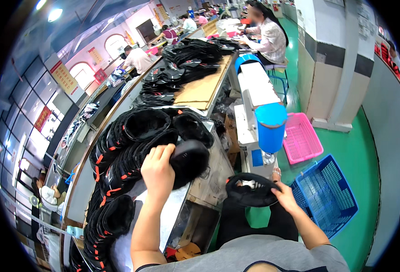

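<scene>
My left hand [157, 172] grips a black cap-shaped piece [188, 161] at the edge of the workbench [209, 181], lifted just off a stack of the same black pieces with orange tabs [127, 149]. My right hand [285, 196] holds another black cap-shaped piece [250, 190] over my lap, its hollow side facing up. More nested stacks of these black pieces [104, 222] run along the bench to my left.
A white machine with a blue cylinder [270, 127] stands right of the bench. A pink basket [301, 138] and a blue basket [329, 192] sit on the green floor. Cardboard sheets [204, 88] and more black pieces lie farther up the bench. Other people work at the far tables.
</scene>
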Available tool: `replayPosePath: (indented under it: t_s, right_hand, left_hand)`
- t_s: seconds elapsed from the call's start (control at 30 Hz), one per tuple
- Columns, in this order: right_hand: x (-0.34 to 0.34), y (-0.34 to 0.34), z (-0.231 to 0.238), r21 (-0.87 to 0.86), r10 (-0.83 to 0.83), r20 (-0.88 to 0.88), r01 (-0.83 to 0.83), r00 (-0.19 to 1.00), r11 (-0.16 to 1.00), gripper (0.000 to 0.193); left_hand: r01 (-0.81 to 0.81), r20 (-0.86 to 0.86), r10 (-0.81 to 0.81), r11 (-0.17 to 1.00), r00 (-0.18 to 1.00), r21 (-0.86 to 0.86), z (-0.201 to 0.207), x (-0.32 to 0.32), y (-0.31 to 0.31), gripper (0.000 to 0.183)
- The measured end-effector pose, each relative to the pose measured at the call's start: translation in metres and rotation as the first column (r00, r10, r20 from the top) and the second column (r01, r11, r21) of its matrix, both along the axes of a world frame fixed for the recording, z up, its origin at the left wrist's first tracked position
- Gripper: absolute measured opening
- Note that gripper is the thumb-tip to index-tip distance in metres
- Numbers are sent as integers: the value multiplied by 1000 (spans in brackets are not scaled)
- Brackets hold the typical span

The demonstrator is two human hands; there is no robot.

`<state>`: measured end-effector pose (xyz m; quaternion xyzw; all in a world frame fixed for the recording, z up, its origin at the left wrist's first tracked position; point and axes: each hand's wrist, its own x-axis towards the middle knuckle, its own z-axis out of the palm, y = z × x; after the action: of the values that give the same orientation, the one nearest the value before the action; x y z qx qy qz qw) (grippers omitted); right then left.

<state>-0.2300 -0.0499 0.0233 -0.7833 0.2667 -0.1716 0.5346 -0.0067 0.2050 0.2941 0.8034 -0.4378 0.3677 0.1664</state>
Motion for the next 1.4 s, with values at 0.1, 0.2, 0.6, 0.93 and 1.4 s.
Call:
replayPosePath:
  t_s: [0.1, 0.2, 0.6, 0.93, 1.4]
  right_hand:
    - [-22, -11, -16, 217, -112, -26, 115, 993, 969, 23]
    - [-34, -12, 0, 418, -77, -26, 80, 997, 905, 23]
    - [-38, -13, 44, 689, 19, -29, 6, 999, 725, 64]
    - [-10, -78, -17, 370, 224, 246, -305, 943, 878, 58]
    - [91, -87, -22, -34, -22, -21, 21, 1000, 999, 25]
  left_hand:
    - [-201, 108, 176, 933, 978, 300, -57, 72, 6, 18]
    - [-352, 194, 296, 835, 935, 424, -113, 125, 34, 26]
    - [687, -661, -379, 665, 648, 292, -192, -121, -117, 73]
    - [253, -788, -272, 846, -553, -469, -257, -77, -134, 27]
    - [-353, -260, -619, 689, -741, -633, -372, -27, -174, 52]
